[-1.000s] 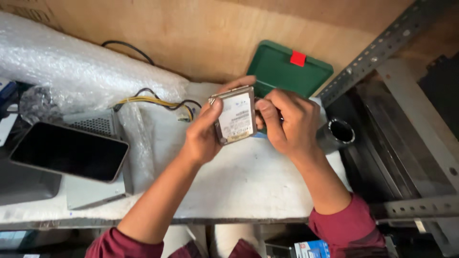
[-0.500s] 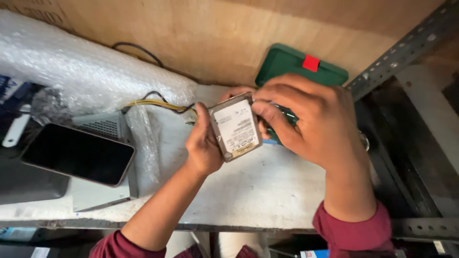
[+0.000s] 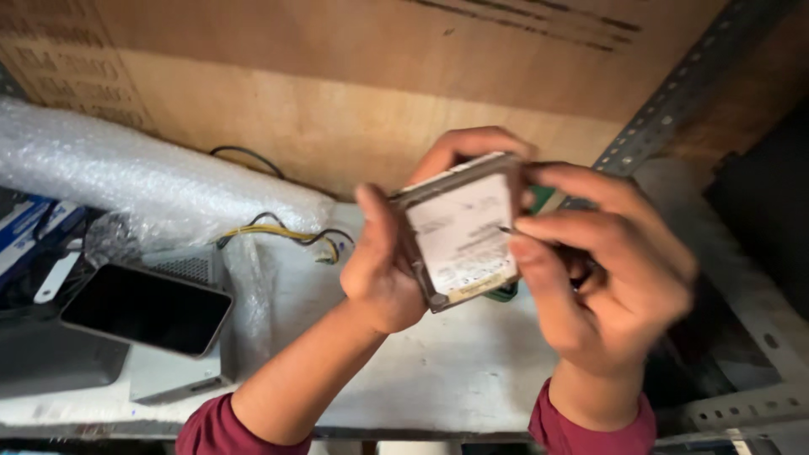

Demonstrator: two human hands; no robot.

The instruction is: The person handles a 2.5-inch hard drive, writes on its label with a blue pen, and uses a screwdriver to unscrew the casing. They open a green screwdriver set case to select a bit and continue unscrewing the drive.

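With your left hand (image 3: 383, 270) and right hand (image 3: 602, 278) only pinching the hard drive (image 3: 459, 232) by its edges above the counter (image 3: 455, 379), a loosened grip could drop it.

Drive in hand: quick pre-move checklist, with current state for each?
1. Drive held by both hands: ok; left hand on its left edge, right hand on the right.
2. Drive off the bench: ok, raised above it.
3. Label side facing camera: ok, white label in view.
4. Right grip exact contact: cannot tell, motion blur; something thin seems to sit at the fingertips.
5. Bench below free of the phone and wires: ok, both lie to the left.
6. Green case: cannot tell, mostly hidden behind the drive.
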